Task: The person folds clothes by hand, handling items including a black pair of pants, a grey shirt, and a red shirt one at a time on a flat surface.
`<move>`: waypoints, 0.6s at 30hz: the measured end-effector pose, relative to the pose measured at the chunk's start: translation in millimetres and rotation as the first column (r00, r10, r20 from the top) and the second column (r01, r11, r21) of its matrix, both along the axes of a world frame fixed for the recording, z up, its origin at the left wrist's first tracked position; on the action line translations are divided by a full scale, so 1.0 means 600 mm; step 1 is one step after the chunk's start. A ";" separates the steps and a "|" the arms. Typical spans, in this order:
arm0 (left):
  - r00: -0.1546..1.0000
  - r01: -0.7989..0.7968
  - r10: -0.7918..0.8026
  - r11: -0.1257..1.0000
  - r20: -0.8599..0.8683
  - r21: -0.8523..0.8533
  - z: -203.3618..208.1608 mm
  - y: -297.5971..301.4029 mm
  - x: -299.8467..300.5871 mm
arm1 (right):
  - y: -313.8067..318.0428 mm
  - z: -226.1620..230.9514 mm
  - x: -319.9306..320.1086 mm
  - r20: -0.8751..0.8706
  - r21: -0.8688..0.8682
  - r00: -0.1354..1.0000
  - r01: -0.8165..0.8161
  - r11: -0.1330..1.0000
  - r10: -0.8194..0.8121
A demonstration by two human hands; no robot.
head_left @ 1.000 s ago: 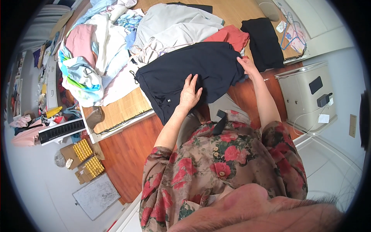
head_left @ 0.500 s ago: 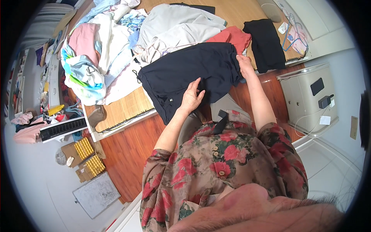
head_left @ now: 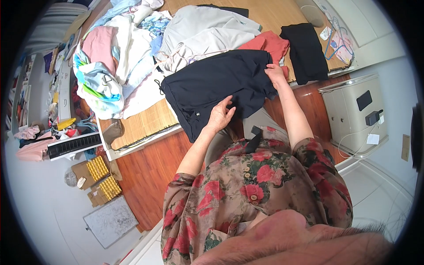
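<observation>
Dark navy drawstring trousers (head_left: pixel 216 79) lie folded across the near edge of the mat-covered bed (head_left: pixel 152 119), their near side hanging toward my lap. My right hand (head_left: pixel 276 76) pinches their right edge, thumb on top. Over their near part rests my left hand (head_left: pixel 221 115), its fingers slightly bent and apart, gripping nothing. A cord loop shows at the left end of the trousers. Just beyond lie a light grey garment (head_left: pixel 207 26) and a red garment (head_left: pixel 270 44), partly covered by the trousers.
Rumpled white, pink and blue clothes (head_left: pixel 104 48) are heaped at the left. A folded black garment (head_left: pixel 304 53) lies on the right, near blue hangers (head_left: pixel 338 42). A beige cabinet (head_left: pixel 349 112) stands right of the bed, above reddish wooden flooring (head_left: pixel 141 176).
My right hand has slid a little left along the trousers' right edge. My left hand has drawn slightly back toward me, fingers more bent. The trousers stay nearly in place.
</observation>
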State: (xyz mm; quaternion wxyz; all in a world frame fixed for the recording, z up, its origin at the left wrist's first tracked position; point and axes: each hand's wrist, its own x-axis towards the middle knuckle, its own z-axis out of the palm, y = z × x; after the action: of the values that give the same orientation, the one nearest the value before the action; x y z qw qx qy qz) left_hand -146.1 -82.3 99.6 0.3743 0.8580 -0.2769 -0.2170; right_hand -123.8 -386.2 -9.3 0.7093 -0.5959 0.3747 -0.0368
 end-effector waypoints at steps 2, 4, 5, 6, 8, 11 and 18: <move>1.000 -0.020 0.020 1.000 0.007 -0.021 -0.009 0.013 -0.004 | 0.012 -0.016 0.007 -0.027 -0.085 1.000 -0.005 0.996 0.003; 1.000 -0.023 0.024 0.998 0.017 -0.050 -0.014 0.018 -0.004 | 0.009 -0.036 0.009 -0.083 -0.332 0.995 -0.075 0.940 0.051; 1.000 -0.020 0.020 0.999 0.008 -0.040 -0.016 0.022 -0.007 | 0.005 -0.045 0.006 -0.082 -0.333 0.996 -0.072 0.940 0.047; 1.000 -0.017 0.017 0.999 -0.002 -0.031 -0.016 0.023 -0.011 | -0.002 -0.053 -0.002 -0.066 -0.361 0.990 -0.137 0.923 0.121; 1.000 -0.007 0.006 1.000 -0.016 -0.029 -0.016 0.022 -0.011 | -0.019 -0.066 -0.006 -0.054 -0.391 0.981 -0.194 0.900 0.188; 0.999 -0.008 0.008 1.000 -0.037 -0.005 -0.023 0.036 -0.016 | -0.015 -0.054 -0.005 -0.116 -0.525 0.963 -0.267 0.808 0.243; 0.999 -0.023 0.021 0.999 -0.049 -0.032 -0.012 0.032 -0.016 | 0.010 0.037 0.017 -0.360 -0.667 0.925 -0.348 0.659 0.125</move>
State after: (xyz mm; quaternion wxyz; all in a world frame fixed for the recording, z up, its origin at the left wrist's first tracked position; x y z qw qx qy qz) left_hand -155.7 -63.3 92.4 0.3973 0.8491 -0.2619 -0.2292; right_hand -113.5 -379.9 12.8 0.3560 -0.8682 0.3455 -0.0014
